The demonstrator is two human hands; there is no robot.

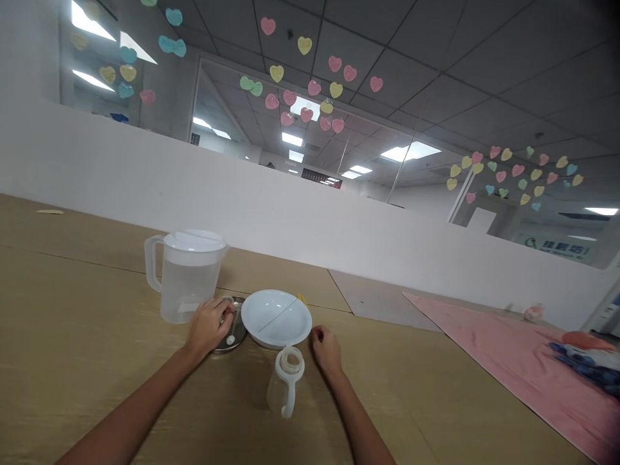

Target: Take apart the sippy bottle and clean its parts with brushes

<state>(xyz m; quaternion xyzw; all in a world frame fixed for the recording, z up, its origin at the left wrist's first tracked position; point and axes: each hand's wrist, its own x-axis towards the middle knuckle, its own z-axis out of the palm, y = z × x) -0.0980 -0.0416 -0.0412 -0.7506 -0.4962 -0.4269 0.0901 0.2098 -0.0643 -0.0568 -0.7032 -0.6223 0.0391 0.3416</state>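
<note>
My left hand (209,326) is over a round metal tray (236,337), its fingertips pinched around something small I cannot make out. A small white round piece (231,340) lies on that tray. Beside it stands a white bowl (276,316) with a thin stick (278,314) across it. My right hand (327,351) rests on the table just right of the bowl, fingers curled in, with nothing visible in them. Between my forearms is a clear bottle (276,392) with a white handle and no cap on its mouth. A lidded translucent pitcher (190,284) stands behind my left hand.
Something small and yellow (302,299) shows behind the bowl. On the right, a pink cloth (504,355) covers part of the brown table (121,336), with folded fabric (588,361) on it. A low white wall (290,219) with glass above borders the table's far side.
</note>
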